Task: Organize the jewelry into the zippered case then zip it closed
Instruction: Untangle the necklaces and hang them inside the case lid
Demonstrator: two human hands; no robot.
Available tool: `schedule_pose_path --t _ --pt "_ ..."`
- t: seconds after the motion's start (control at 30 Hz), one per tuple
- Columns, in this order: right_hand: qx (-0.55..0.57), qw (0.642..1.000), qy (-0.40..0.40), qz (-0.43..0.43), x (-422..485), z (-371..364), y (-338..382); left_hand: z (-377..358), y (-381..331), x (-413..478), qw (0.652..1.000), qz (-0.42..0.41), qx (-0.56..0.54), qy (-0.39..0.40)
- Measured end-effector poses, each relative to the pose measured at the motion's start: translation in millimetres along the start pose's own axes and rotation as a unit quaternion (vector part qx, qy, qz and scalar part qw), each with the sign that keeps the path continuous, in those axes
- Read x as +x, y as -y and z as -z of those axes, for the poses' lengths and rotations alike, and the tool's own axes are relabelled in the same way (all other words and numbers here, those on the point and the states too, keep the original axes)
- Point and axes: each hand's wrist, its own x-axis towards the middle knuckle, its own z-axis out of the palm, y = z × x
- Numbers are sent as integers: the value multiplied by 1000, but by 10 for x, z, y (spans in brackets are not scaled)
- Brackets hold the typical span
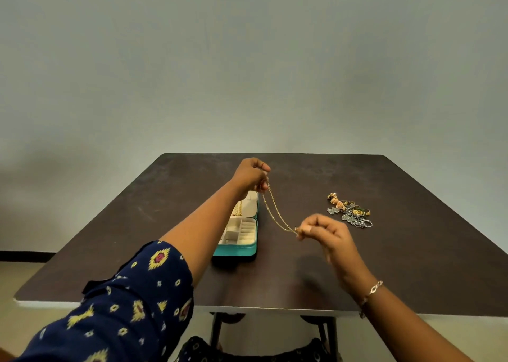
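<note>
Left hand (251,176) pinches chain (276,211) top; right hand (327,233) pinches its low end; chain taut between, in air. Open case (240,231) under left forearm; jewelry pile (349,210) beyond right hand. Step: stowing chain. Next, likely: lower into case, no tangling.

Both hands (251,176) (325,233) stretch gold chain (277,216)

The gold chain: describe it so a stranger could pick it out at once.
On the dark table, look just right of the open teal case. The chain stretches in the air between the left hand and the right hand, both pinching it. Unlike the pile of jewelry farther right, it is thin, gold and lifted.
</note>
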Motion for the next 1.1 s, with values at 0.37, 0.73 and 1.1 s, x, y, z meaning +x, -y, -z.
schedule_pose_path --t 0.37,0.73,1.1 --pt "236 925 -156 -255 114 -2 208 -313 -123 -365 996 30 -86 -10" --pt "259 936 -144 -188 118 -1 164 -588 -8 -577 997 29 -76 -5" --pt "172 964 -127 -157 105 -38 117 -715 -14 -655 991 50 -118 38"
